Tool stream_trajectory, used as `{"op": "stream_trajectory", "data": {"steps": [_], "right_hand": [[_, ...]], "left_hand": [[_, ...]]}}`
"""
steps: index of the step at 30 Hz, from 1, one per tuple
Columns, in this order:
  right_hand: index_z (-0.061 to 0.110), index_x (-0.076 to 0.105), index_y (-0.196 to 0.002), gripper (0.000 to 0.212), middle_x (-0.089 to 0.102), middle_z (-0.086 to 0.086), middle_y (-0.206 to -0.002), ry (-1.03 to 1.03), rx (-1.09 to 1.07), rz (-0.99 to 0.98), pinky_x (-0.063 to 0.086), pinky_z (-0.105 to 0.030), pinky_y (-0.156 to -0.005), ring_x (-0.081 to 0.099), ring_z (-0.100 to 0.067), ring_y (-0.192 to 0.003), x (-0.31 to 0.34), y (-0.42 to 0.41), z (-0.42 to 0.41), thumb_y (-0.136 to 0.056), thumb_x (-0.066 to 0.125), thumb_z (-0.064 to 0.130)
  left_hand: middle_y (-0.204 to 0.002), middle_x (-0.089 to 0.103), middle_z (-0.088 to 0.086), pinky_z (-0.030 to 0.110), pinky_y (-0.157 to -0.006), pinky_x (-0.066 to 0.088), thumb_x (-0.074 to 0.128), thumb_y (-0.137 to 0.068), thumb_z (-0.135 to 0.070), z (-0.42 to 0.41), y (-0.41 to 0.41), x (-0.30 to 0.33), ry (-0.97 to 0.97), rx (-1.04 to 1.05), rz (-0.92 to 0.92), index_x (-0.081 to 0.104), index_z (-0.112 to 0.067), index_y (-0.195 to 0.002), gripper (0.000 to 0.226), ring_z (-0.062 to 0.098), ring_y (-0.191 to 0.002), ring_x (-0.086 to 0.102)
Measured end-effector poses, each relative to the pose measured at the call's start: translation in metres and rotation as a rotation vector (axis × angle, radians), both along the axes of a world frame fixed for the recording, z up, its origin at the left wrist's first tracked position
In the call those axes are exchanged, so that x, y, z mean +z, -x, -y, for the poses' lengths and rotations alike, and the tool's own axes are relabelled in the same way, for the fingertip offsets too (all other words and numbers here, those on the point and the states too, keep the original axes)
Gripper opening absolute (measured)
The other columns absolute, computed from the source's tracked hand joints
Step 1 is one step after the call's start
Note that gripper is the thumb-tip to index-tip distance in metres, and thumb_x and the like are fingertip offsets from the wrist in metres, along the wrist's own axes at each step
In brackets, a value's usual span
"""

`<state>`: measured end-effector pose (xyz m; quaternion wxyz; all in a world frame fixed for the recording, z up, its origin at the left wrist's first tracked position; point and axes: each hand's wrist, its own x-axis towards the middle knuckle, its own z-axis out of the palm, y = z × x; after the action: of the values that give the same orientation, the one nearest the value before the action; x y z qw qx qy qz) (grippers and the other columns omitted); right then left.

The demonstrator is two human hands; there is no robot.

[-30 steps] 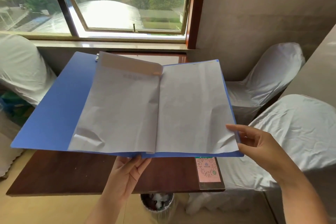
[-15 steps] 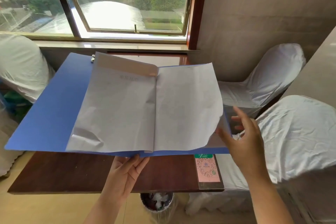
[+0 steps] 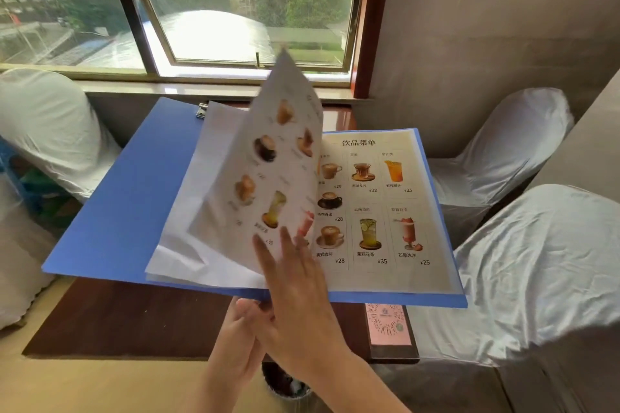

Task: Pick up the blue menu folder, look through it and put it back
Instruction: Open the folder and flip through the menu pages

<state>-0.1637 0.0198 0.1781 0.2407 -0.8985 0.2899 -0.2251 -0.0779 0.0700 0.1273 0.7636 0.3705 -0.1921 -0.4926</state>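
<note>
Blue menu folder (image 3: 127, 198) held open and roughly level above the near half of a dark wooden table (image 3: 110, 318), spine pointing away toward the window (image 3: 241, 10). Left hand (image 3: 240, 332) under the folder's near edge at the spine, fingers curled up against the underside and supporting it; thumb position not clear, partly covered by the other hand. Right hand (image 3: 295, 282) open, fingers spread and extended flat, fingertips (image 3: 287, 235) touching the lower part of a loose page (image 3: 278, 161); nothing pinched that could be made out. That page stood nearly upright in mid-turn, blurred, printed with pictures of drinks, its top corner reaching up in front of the window sill. Exposed right-hand page (image 3: 379, 208) lay flat in the folder: drinks menu with a heading in Chinese characters, a grid of cups and glasses, and prices of 25, 28, 32 and 35. White sheets (image 3: 181, 245) piled flat on the left half, a metal clip (image 3: 202, 110) at their far left corner. Pink card with a QR code (image 3: 387, 325) on the table's near right corner, partly under the folder's edge. White-covered chairs at left (image 3: 50, 124), far right (image 3: 503, 144) and near right (image 3: 543, 261). Small bin (image 3: 285, 382) on the floor below the table's near edge, mostly hidden by the arms.
</note>
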Motion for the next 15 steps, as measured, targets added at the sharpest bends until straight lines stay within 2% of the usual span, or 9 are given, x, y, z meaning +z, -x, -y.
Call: {"op": "stream_trajectory", "data": {"steps": [1, 2, 5, 7, 11, 13, 15], "right_hand": [[0.052, -0.018, -0.138, 0.067, -0.018, 0.006, -0.157, 0.022, 0.02, -0.041, -0.013, -0.043, -0.113, -0.03, -0.015, -0.139, -0.001, -0.002, -0.001, -0.087, 0.026, 0.061], [0.05, -0.014, -0.14, 0.064, -0.012, 0.004, -0.159, 0.046, 0.042, -0.075, -0.016, -0.045, -0.113, -0.029, -0.015, -0.14, -0.001, -0.003, -0.003, -0.088, 0.022, 0.061], [0.035, 0.014, -0.146, 0.062, 0.015, -0.004, -0.158, 0.135, 0.081, -0.181, -0.021, -0.052, -0.109, -0.005, -0.018, -0.145, -0.002, -0.005, -0.005, -0.089, 0.016, 0.06], [0.027, 0.033, -0.141, 0.062, 0.032, -0.007, -0.153, 0.228, 0.07, -0.225, -0.014, -0.056, -0.107, 0.015, -0.021, -0.144, -0.003, -0.005, -0.006, -0.09, 0.017, 0.058], [0.026, 0.035, -0.14, 0.063, 0.034, -0.001, -0.151, 0.134, 0.121, -0.217, -0.014, -0.05, -0.113, 0.016, -0.013, -0.142, 0.002, -0.001, -0.001, -0.089, 0.016, 0.058], [0.028, 0.036, -0.139, 0.057, 0.042, 0.006, -0.146, 0.056, 0.176, -0.123, 0.0, -0.047, -0.118, 0.026, -0.007, -0.138, 0.009, 0.005, 0.005, -0.091, 0.02, 0.055], [0.028, 0.04, -0.136, 0.048, 0.05, 0.009, -0.14, -0.03, 0.166, 0.028, 0.022, -0.039, -0.115, 0.037, -0.001, -0.13, 0.02, 0.014, 0.016, -0.093, 0.03, 0.047]], "left_hand": [[-0.107, 0.073, 0.012, 0.033, -0.073, 0.06, 0.072, -0.076, -0.032, -0.001, 0.001, 0.002, -0.017, -0.004, 0.019, 0.063, -0.013, -0.116, 0.045, 0.025, -0.095, 0.069], [-0.115, 0.07, 0.011, 0.033, -0.075, 0.059, 0.07, -0.074, -0.033, -0.003, 0.001, 0.002, -0.026, -0.007, 0.031, 0.057, -0.014, -0.123, 0.054, 0.024, -0.102, 0.067], [-0.106, 0.074, 0.0, 0.025, -0.067, 0.058, 0.06, -0.076, -0.023, -0.005, -0.002, -0.001, -0.048, 0.013, -0.005, 0.052, -0.021, -0.117, 0.042, 0.015, -0.097, 0.069], [-0.097, 0.076, -0.004, 0.023, -0.063, 0.057, 0.046, -0.078, -0.019, -0.005, -0.003, -0.005, -0.064, 0.022, -0.02, 0.051, -0.022, -0.114, 0.036, 0.014, -0.09, 0.071], [-0.093, 0.077, 0.003, 0.025, -0.061, 0.058, 0.048, -0.077, -0.012, -0.002, -0.006, -0.012, -0.073, 0.025, -0.02, 0.051, -0.014, -0.112, 0.036, 0.017, -0.087, 0.072], [-0.089, 0.076, 0.013, 0.028, -0.061, 0.059, 0.045, -0.082, 0.001, 0.001, -0.009, -0.015, -0.065, 0.008, -0.055, 0.057, -0.007, -0.109, 0.03, 0.022, -0.082, 0.072], [-0.079, 0.075, 0.017, 0.03, -0.061, 0.06, 0.038, -0.085, 0.013, 0.006, -0.013, -0.017, -0.029, -0.011, -0.118, 0.067, -0.004, -0.097, 0.036, 0.024, -0.074, 0.073]]}}
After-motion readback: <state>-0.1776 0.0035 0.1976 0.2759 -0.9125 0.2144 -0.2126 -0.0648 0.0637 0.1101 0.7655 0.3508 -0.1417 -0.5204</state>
